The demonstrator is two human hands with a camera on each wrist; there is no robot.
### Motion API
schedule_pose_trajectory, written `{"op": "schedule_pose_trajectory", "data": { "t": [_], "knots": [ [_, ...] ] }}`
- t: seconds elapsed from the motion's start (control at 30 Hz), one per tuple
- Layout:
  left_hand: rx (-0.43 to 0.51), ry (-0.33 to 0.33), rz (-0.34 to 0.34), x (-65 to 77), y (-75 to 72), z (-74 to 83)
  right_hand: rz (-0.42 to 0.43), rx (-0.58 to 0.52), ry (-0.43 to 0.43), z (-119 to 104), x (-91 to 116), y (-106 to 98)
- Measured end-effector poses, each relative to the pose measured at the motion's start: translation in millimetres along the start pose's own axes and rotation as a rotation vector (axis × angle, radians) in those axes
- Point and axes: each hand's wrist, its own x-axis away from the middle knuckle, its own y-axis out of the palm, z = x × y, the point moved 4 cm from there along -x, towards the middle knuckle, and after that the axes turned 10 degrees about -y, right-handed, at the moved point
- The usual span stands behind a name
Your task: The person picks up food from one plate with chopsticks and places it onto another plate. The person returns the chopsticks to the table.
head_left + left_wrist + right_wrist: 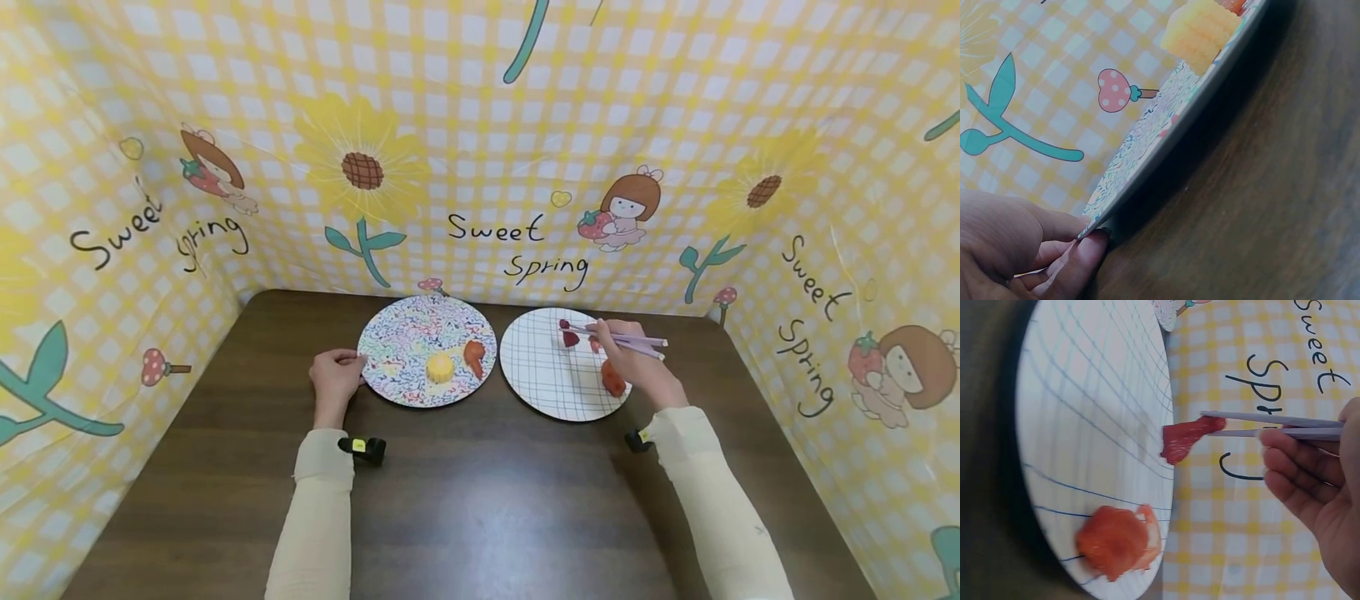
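My left hand (335, 377) pinches the left rim of a round plate with a colourful squiggle pattern (405, 325), thumb underneath in the left wrist view. On that plate sit a yellow ridged round piece (439, 367) and an orange-brown drumstick-shaped piece (473, 358). My right hand (636, 358) holds lilac chopsticks (1297, 422) over a white plate with blue grid lines (532, 358). Their tips grip the narrow end of a dark red drumstick-shaped piece (1179, 439). Nearer the wrist, an orange-red lumpy piece (1110, 540) lies on the grid plate, with a paler reddish piece (1152, 534) beside it.
Both plates stand side by side near the back of a dark wooden table (480, 500). A yellow checked cloth (480, 150) with printed flowers and figures hangs around the back and sides. Each wrist wears a small black camera (363, 450).
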Motion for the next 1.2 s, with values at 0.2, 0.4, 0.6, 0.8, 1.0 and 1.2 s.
{"op": "schedule_pose_trajectory", "data": {
  "t": [0.2,0.4,0.6,0.8,1.0,1.2],
  "knots": [
    [-0.005,0.007,0.013,1.6,0.4,0.0,0.101,-0.021,-0.015,0,13,1],
    [-0.011,0.004,0.029,1.9,0.0,-0.6,0.207,-0.022,-0.146,-8,17,1],
    [-0.01,0.005,0.026,1.7,0.9,0.1,0.283,0.04,-0.343,-26,14,2],
    [-0.011,0.013,0.02,1.2,1.3,0.2,0.274,0.075,-0.417,-41,10,6],
    [0.0,0.011,0.022,2.0,-0.4,0.8,0.252,0.06,-0.463,-47,6,12],
    [0.003,-0.014,0.002,2.6,-0.4,1.1,0.232,0.065,-0.504,-59,2,15]
  ]
}}
